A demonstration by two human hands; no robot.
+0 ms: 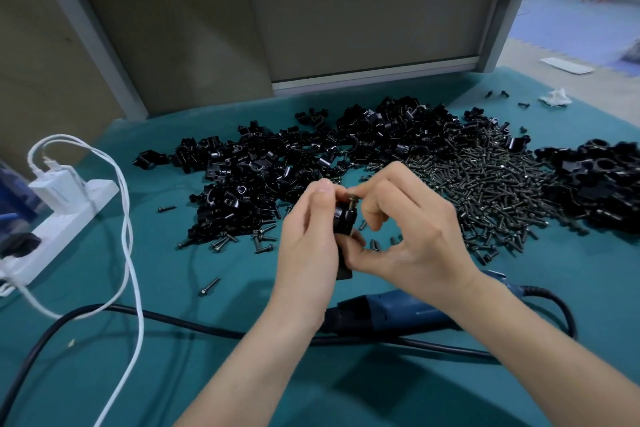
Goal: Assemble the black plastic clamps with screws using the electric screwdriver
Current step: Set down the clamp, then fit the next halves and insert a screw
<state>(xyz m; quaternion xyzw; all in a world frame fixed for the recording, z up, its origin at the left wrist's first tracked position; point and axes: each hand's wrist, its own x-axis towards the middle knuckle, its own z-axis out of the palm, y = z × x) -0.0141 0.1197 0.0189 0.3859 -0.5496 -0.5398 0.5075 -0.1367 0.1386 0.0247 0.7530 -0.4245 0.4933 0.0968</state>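
Observation:
My left hand (pixel 306 243) grips a black plastic clamp (pixel 344 218) above the middle of the teal table. My right hand (pixel 412 229) pinches a dark screw (pixel 354 200) at the top of that clamp with thumb and forefinger. Loose clamp halves form a big black pile (pixel 277 163) behind my hands. To the right of it spreads a heap of dark screws (pixel 485 191). The blue electric screwdriver (pixel 391 314) lies on the cloth under my right wrist, partly hidden by both forearms.
Another pile of black clamps (pixel 599 184) sits at the far right. A white power strip (pixel 52 229) with chargers and white cables (pixel 128 236) lies at the left edge. A thick black cord (pixel 173 317) crosses the front. Stray screws (pixel 209 286) dot the cloth. Grey partition panels (pixel 363 17) stand behind.

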